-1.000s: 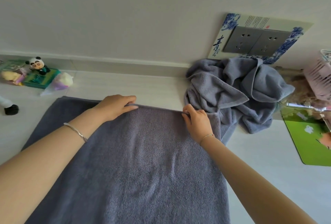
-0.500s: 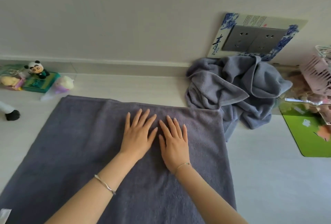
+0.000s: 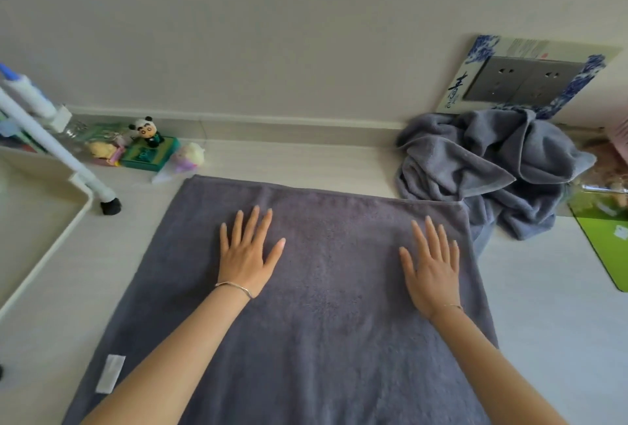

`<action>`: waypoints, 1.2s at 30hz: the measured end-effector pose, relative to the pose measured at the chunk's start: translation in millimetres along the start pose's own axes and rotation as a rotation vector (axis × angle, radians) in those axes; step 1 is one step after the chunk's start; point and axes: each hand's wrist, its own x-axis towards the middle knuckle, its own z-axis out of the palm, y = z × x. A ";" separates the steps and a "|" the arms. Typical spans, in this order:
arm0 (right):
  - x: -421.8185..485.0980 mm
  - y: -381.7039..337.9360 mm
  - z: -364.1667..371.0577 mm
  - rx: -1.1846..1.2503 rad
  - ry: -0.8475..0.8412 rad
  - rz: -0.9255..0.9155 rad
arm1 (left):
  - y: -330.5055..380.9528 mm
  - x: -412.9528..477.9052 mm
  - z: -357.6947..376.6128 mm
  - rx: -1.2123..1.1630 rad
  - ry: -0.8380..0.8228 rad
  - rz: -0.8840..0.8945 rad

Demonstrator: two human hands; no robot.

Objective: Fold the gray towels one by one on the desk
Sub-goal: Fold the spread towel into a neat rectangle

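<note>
Nearest the camera, both bare forearms reach out over the gray towel point(image 3: 323, 339), which lies spread flat across the pale desk point(image 3: 550, 339) and runs off the bottom of the view; a white label point(image 3: 110, 373) shows at its near left edge. As a judgement, this towel is early in its folding and is being smoothed before a further fold; whether it is already doubled I cannot tell, though its far edge looks thick and straight. Further out, the left hand point(image 3: 246, 254) lies palm down on the towel's left middle, fingers straight and fanned apart, a thin bracelet point(image 3: 234, 287) at the wrist; the right hand point(image 3: 431, 275) lies palm down near the towel's right edge, fingers straight and closer together with the thumb spread; neither hand pinches any cloth. Beyond the towel's far right corner, and touching it, sits a crumpled heap of gray towels point(image 3: 482, 169) against the wall, so most of the task is left. At the far left stand a panda figure point(image 3: 147, 130) on a green box point(image 3: 149, 154) and a cream tray point(image 3: 44, 214); a green mat point(image 3: 605, 248) lies far right; a socket panel point(image 3: 520, 83) hangs on the wall above the heap.
</note>
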 end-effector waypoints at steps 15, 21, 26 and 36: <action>80.3 -237.1 45.6 0.185 -0.266 -0.270 | -134.3 -1.2 -63.7 -0.361 -0.006 -0.456; 52.1 -248.4 57.0 0.133 -0.274 -0.359 | -164.8 -32.3 -73.4 -0.242 -0.337 -0.467; 70.0 -290.4 46.7 -0.016 -0.472 -0.389 | -175.1 -20.1 -77.1 -0.434 -0.012 -0.390; 68.4 -292.8 56.2 0.005 -0.158 -0.527 | -177.0 -6.0 -74.1 -0.141 0.530 0.125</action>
